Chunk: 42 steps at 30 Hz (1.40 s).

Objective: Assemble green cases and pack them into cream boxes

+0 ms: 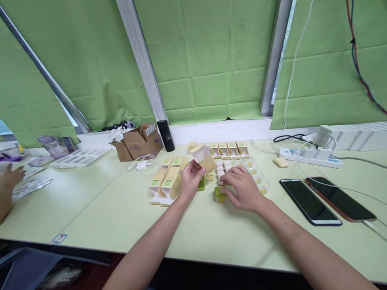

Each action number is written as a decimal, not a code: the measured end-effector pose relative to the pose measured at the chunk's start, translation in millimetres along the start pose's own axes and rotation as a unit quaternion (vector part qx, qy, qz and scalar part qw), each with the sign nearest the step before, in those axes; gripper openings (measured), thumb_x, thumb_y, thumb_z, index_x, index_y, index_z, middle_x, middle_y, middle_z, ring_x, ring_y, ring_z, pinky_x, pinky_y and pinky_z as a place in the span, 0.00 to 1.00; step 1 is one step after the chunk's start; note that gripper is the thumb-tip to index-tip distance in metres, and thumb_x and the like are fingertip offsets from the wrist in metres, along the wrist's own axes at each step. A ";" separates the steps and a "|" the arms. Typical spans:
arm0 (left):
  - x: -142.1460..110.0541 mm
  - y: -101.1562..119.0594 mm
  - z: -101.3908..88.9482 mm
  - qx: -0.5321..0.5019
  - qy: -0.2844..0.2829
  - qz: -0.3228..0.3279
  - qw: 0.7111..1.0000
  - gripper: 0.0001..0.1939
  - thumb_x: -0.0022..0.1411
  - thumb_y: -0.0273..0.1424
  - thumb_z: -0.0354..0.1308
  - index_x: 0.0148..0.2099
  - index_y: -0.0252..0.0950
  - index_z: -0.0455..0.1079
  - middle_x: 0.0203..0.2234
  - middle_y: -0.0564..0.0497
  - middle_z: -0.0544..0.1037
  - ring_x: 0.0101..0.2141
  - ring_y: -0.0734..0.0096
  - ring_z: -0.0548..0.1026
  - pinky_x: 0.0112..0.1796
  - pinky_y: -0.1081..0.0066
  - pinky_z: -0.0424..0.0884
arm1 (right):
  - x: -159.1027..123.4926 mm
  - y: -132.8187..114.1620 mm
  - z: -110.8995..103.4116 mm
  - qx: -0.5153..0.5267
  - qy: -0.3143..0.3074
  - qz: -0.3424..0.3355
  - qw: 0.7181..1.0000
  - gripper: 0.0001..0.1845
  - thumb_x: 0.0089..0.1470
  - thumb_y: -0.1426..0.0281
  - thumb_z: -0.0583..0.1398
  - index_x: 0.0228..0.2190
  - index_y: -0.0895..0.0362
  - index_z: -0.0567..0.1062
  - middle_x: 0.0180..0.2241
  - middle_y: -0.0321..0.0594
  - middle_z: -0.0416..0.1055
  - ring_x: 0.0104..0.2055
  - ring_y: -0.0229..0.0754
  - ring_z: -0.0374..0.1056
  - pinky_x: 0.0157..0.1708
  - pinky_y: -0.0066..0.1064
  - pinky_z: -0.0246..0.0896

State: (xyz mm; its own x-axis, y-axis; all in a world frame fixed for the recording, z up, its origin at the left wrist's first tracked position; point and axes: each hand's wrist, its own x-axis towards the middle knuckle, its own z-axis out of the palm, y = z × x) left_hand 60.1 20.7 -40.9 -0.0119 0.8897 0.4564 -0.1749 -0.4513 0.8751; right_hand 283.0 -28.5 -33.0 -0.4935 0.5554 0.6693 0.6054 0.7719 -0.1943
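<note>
My left hand (191, 179) is closed on a small tan carton (208, 163), tilted, its white-lined flap standing open. My right hand (242, 186) has its thumb and fingers on a small clear container with a green lid (220, 194), on the table in front of me. Just right of my left hand lies a green lid (201, 185), partly hidden. Between my hands are tiny yellow pieces (209, 176) and small white pieces (220, 173). Several clear containers with yellow marks (262, 185) sit beyond my right hand. Several tan cartons (171, 182) lie left of my left hand.
More tan cartons (229, 150) stand in a row at the back. A brown cardboard box (144, 143) and black bottle (165, 136) are behind left. Two phones (310, 201) (340, 198), cables and a power strip (311, 157) lie right. Another person's hand (4, 187) is far left.
</note>
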 end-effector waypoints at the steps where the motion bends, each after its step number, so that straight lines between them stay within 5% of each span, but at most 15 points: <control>1: 1.1 0.8 -2.4 -0.006 -0.002 -0.011 1.000 0.30 0.53 0.42 0.77 0.53 0.34 0.74 0.48 0.41 0.83 0.49 0.57 0.81 0.55 0.59 0.75 | 0.3 -0.1 -2.4 -0.011 -0.034 0.008 0.999 0.08 0.62 0.65 0.63 0.42 0.55 0.74 0.35 0.42 0.78 0.42 0.51 0.68 0.47 0.46 0.56; 5: 4.8 3.0 -11.5 -0.009 -0.012 -0.045 0.999 0.30 0.50 0.40 0.78 0.52 0.33 0.75 0.47 0.40 0.84 0.48 0.55 0.82 0.53 0.58 0.76 | 1.8 -3.6 -6.2 -0.036 -0.122 0.026 0.992 0.18 0.60 0.57 0.67 0.45 0.54 0.75 0.41 0.43 0.80 0.47 0.52 0.67 0.48 0.44 0.54; 16: 6.7 7.9 -19.5 0.083 -0.096 -0.055 0.990 0.30 0.50 0.43 0.77 0.50 0.32 0.79 0.48 0.38 0.84 0.49 0.51 0.82 0.50 0.57 0.77 | 5.5 -2.8 -11.6 -0.043 -0.188 0.072 0.979 0.13 0.55 0.65 0.69 0.42 0.54 0.77 0.41 0.42 0.79 0.50 0.52 0.68 0.49 0.43 0.56; 23: -5.6 12.3 -36.5 0.297 -0.125 -0.006 0.946 0.29 0.47 0.36 0.78 0.53 0.37 0.82 0.51 0.40 0.77 0.53 0.48 0.76 0.58 0.50 0.72 | 2.3 11.0 -26.8 -0.050 -0.214 0.115 0.969 0.12 0.51 0.70 0.70 0.40 0.53 0.79 0.41 0.43 0.80 0.49 0.53 0.69 0.47 0.41 0.57; 35: -21.2 10.6 -35.1 0.394 -0.222 -0.013 0.892 0.28 0.46 0.35 0.78 0.51 0.41 0.82 0.51 0.40 0.73 0.58 0.40 0.69 0.61 0.46 0.67 | -0.2 19.7 -28.7 -0.075 -0.212 0.135 0.965 0.10 0.52 0.67 0.70 0.38 0.53 0.78 0.40 0.43 0.80 0.49 0.54 0.70 0.48 0.41 0.58; 39: -20.8 25.5 -33.4 0.349 -0.243 -0.002 0.905 0.40 0.48 0.37 0.78 0.63 0.43 0.72 0.57 0.40 0.72 0.62 0.42 0.68 0.63 0.46 0.65 | -0.5 19.5 -29.4 -0.073 -0.212 0.136 0.965 0.11 0.53 0.67 0.70 0.38 0.53 0.78 0.40 0.44 0.80 0.49 0.54 0.70 0.48 0.42 0.58; 42: -19.7 37.0 -30.9 0.283 -0.244 0.063 0.925 0.27 0.59 0.40 0.72 0.59 0.42 0.73 0.59 0.40 0.71 0.62 0.47 0.69 0.63 0.49 0.66 | -0.2 19.6 -29.4 -0.074 -0.215 0.136 0.964 0.11 0.53 0.66 0.70 0.38 0.53 0.78 0.40 0.44 0.80 0.49 0.54 0.70 0.48 0.41 0.58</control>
State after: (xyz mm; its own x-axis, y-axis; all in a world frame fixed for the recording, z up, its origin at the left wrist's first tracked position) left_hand 23.5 -11.4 -22.5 0.4731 0.7527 0.4577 0.3428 -0.6359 0.6914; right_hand 313.3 -22.5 -15.8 -0.4981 0.8325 0.2427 0.8159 0.5447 -0.1939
